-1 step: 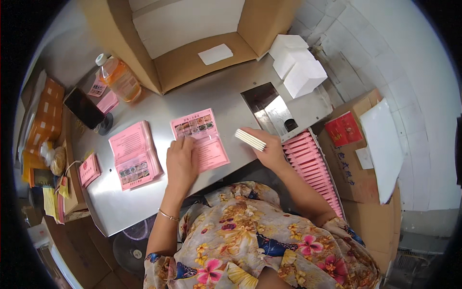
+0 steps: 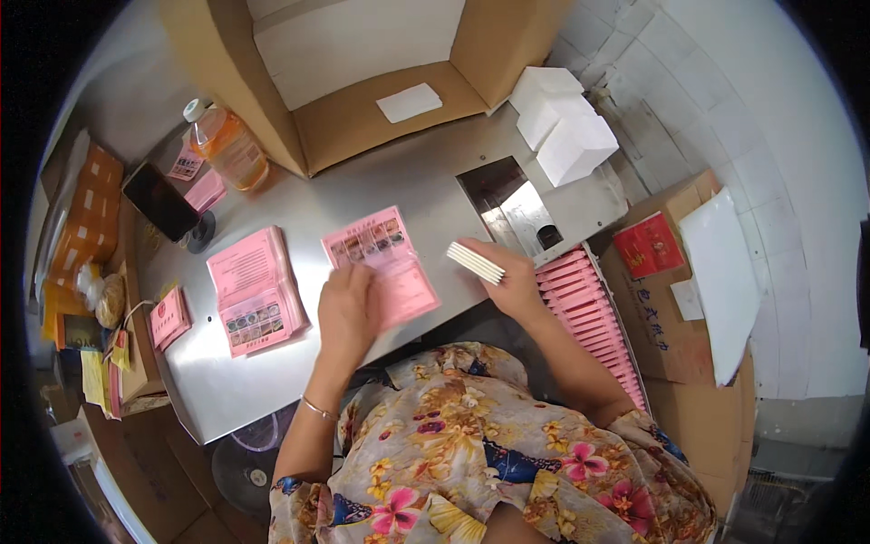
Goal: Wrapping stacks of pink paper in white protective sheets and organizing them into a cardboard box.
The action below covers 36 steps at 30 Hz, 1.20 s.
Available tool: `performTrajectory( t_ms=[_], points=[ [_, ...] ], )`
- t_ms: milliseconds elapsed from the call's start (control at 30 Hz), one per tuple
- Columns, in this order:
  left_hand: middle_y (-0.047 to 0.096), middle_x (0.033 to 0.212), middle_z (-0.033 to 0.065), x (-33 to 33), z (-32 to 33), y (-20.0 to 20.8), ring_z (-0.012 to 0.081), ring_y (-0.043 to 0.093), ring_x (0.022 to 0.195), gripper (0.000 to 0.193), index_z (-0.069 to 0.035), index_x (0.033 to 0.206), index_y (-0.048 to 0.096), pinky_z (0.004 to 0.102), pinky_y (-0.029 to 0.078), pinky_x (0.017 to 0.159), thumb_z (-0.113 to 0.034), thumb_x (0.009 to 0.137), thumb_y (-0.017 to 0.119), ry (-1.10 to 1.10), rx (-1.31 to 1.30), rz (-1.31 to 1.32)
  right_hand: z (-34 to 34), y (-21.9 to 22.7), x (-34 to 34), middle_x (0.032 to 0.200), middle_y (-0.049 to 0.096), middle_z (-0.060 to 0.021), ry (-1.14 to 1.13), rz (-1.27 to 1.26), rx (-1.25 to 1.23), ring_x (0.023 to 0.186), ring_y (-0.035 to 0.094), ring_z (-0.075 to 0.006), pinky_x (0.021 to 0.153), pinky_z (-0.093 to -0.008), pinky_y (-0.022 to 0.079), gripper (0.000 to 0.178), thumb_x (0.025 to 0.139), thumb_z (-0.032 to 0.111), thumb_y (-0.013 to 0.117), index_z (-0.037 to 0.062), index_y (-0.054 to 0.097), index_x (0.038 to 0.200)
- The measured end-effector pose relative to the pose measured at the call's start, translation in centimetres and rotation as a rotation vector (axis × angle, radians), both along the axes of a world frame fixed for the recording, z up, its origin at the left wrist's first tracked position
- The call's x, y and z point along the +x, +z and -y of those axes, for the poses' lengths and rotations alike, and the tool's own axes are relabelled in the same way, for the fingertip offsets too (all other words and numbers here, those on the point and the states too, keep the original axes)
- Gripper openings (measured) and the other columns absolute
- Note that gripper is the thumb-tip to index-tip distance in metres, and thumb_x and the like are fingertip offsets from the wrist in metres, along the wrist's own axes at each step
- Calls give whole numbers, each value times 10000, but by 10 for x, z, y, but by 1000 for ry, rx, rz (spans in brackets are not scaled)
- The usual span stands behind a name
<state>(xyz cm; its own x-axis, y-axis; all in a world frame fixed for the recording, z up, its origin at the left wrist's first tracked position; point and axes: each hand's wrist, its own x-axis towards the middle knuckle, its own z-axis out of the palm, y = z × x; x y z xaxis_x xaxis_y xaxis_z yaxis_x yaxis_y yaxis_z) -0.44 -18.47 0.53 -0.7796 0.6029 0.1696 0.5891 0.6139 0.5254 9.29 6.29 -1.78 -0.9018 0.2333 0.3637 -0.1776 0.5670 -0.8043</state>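
A pink printed leaflet (image 2: 405, 283) with rows of food pictures lies unfolded on the steel table in front of me. My left hand (image 2: 349, 308) is on its left side, fingers bent together at the paper; the fingertips are partly hidden and slightly blurred. To the right, my right hand (image 2: 510, 281) grips a small stack of folded white paper (image 2: 476, 261), which looks like napkins, a little above the table edge. Left of my left hand sits a thick pile of matching pink leaflets (image 2: 258, 290).
A large open carton (image 2: 390, 131) stands at the back, beside an orange drink bottle (image 2: 227, 150) and a phone on a stand (image 2: 160, 203). White blocks (image 2: 575, 150) sit back right, near a table cutout (image 2: 507, 204). Pink packets (image 2: 594, 317) fill a box by my right forearm.
The leaflet under my left hand has turned slightly, its lower right corner shifting right. My left fingers have curled more. The right hand keeps its stack nearly in place.
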Motion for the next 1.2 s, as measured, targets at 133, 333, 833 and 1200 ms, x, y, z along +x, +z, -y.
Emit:
performTrajectory(
  t_ms=[133, 333, 833, 1200],
  points=[
    [603, 1122, 215, 18, 0, -9, 398, 591, 1054, 257, -4, 1087, 611, 452, 501, 864, -40, 833, 638, -302, 222, 93, -12, 6, -2, 1171, 720, -154, -78, -39, 107, 1066, 707, -254, 916, -327, 539, 446, 823, -89, 585, 37, 684, 1239],
    [454, 1458, 224, 20, -7, -15, 413, 422, 1356, 489, -42, 1286, 593, 531, 351, 1076, -161, 824, 698, -254, -18, -223, 7, 30, -4, 1087, 741, -102, 294, -310, 428, 1003, 719, -236, 942, -412, 544, 356, 737, 144, 783, 69, 739, 1082],
    [493, 1459, 163, 18, -47, -16, 350, 465, 1347, 742, -153, 1442, 520, 535, 335, 1086, -281, 766, 798, -168, 117, -218, 33, 22, -58, 1328, 597, -108, 237, 547, 1232, 1233, 577, -291, 1188, -584, 208, 342, 845, 178, 622, 181, 692, 1180],
    [625, 1218, 153, 23, -41, -19, 318, 619, 1061, 490, -44, 1257, 620, 414, 483, 915, -77, 784, 745, -452, 342, -171, -75, -7, -54, 939, 731, -125, -116, 465, 807, 947, 688, -327, 857, -481, 525, 179, 874, 241, 615, 180, 750, 975]
  ],
)
